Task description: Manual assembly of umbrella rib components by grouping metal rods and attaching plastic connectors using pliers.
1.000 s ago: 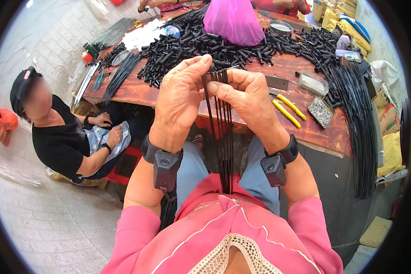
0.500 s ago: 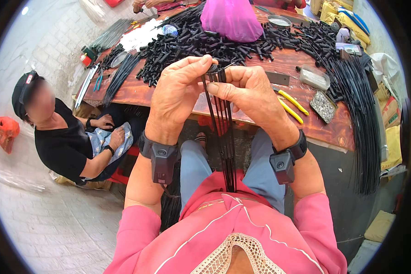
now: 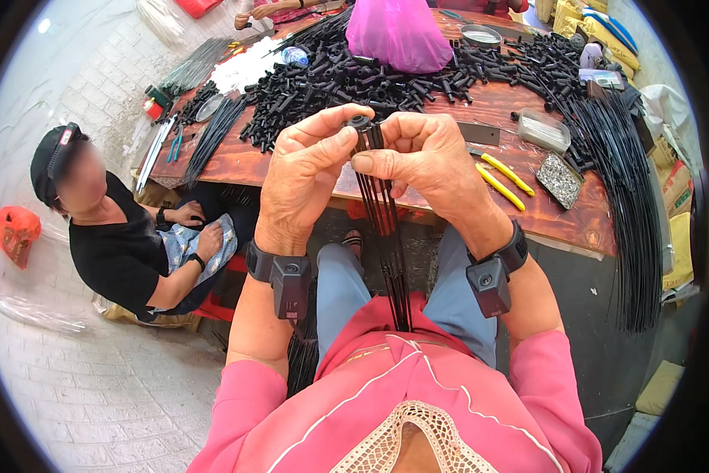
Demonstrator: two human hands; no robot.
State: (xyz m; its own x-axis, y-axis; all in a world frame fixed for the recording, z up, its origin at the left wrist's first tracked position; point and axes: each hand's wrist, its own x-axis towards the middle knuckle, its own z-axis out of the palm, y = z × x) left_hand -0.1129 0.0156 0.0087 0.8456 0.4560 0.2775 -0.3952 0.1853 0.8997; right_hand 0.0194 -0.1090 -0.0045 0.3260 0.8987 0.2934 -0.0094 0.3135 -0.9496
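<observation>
Between my hands, above my lap, a bundle of thin black rods, apparently umbrella ribs [image 3: 380,206], hangs from a round black hub [image 3: 360,122]. My left hand [image 3: 305,169] pinches the hub's left side, index finger at its top edge and thumb below. My right hand [image 3: 425,158] is closed at the right of the hub, thumb and fingers against the upper rod ends; exactly what its fingertips grip is partly hidden. The rods slant down to my pink top at the waist. Both wrists carry strapped dark devices.
Black plastic tube pieces [image 3: 315,98] heap across the wooden table [image 3: 583,221], with a pink bag [image 3: 398,39] behind. Yellow-handled pliers [image 3: 504,181], a tray of small metal parts [image 3: 559,180] and long black rods [image 3: 626,213] lie right. A seated person [image 3: 126,229] is at left.
My left thumb has moved from the hub's top down to its side, and the index finger now lies over the top edge. The hub shows more of its round face. The view has shifted slightly.
</observation>
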